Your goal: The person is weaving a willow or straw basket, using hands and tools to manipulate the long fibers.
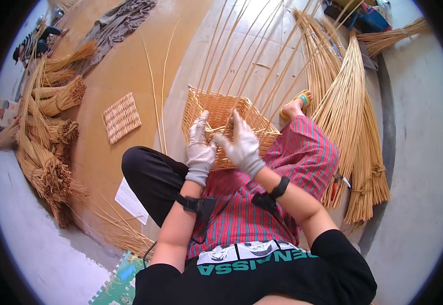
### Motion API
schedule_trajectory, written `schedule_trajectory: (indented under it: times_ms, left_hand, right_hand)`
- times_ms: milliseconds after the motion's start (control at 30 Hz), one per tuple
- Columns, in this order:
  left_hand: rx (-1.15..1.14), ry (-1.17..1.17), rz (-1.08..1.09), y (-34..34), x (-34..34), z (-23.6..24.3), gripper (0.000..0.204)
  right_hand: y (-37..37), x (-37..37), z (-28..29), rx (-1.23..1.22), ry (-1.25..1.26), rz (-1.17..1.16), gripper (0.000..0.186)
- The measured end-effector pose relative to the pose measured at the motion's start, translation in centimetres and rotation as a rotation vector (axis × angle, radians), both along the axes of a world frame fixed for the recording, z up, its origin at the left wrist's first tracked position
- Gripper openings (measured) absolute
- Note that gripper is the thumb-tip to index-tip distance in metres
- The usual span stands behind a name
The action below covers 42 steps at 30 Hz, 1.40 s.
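A square, open-topped wicker basket (221,108) of light tan cane rests tilted between my knees. Long upright canes (269,71) rise from its walls and fan out ahead. Both my hands wear whitish work gloves. My left hand (201,145) is closed over the near wall of the basket, its fingers reaching past the rim. Beside it, my right hand (242,145) grips the same near side, its fingertips against an upright cane and its thumb close to my left hand. The palms hide part of the weave.
A woven square panel (122,118) and two loose canes (155,86) lie on the floor to the left. Bundled canes (53,173) stack along the far left; long bundles (346,112) lie at right, with red-handled pliers (334,190). A paper sheet (131,201) is beside my left knee.
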<state>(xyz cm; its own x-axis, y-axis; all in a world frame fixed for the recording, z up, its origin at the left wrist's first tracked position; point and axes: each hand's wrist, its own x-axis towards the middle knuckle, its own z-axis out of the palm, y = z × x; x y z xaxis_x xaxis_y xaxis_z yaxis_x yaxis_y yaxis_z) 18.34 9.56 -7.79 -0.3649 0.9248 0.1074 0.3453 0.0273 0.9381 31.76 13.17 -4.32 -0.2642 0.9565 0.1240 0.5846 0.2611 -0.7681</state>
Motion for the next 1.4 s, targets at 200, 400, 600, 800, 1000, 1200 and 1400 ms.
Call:
schedule_trajectory:
  times_ms: [200,400,600,800,1000,1200,1400]
  left_hand:
    - [-0.275,-0.692,-0.052,-1.5,-0.8,0.4,0.101]
    - [-0.239,-0.461,0.361,1.3,-7.0,-3.7,0.073]
    - [-0.360,-0.292,-0.203,5.0,-1.9,-6.4,0.082]
    - [-0.092,0.409,-0.609,9.4,4.6,-4.9,0.074]
    - [-0.307,-0.005,-0.745,9.2,4.6,-6.0,0.053]
    - [-0.131,0.357,-0.846,6.5,9.9,-1.3,0.049]
    - [0.115,0.444,-0.889,1.3,16.0,11.2,0.079]
  right_hand:
    - [-0.7,3.0,-3.1,0.059,0.035,-0.080,0.108]
    - [-0.2,12.2,-5.8,0.132,0.509,-0.357,0.084]
    - [-1.7,18.4,-11.9,-0.296,0.034,-0.494,0.069]
    - [-4.9,15.5,-14.0,-0.213,-0.020,-0.515,0.099]
    - [-6.0,15.0,-13.7,-0.615,0.326,-0.906,0.092]
    - [-6.1,15.1,-13.6,-0.951,1.025,-0.907,0.083]
    - [-5.8,16.1,-13.3,-0.794,0.999,-0.728,0.061]
